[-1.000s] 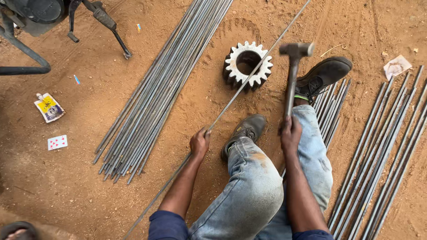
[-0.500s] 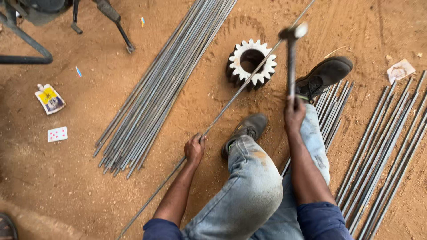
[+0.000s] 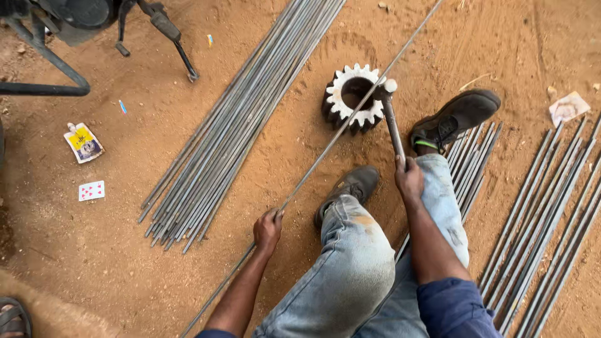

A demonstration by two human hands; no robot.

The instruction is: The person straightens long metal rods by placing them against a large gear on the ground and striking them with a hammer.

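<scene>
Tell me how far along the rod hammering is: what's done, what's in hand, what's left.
Done: cannot tell; which rods are finished is not visible. In hand: the left hand grips one long rod laid across the toothed gear, and the right hand has the hammer down on it. Left: possibly the bundle of rods beside it and the rods at right.

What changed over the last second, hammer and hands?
The right hand swung the hammer down from its raised position; its head now meets the rod lying across the gear. The left hand still grips the rod. Gear, feet and rod bundle stayed put.
</scene>
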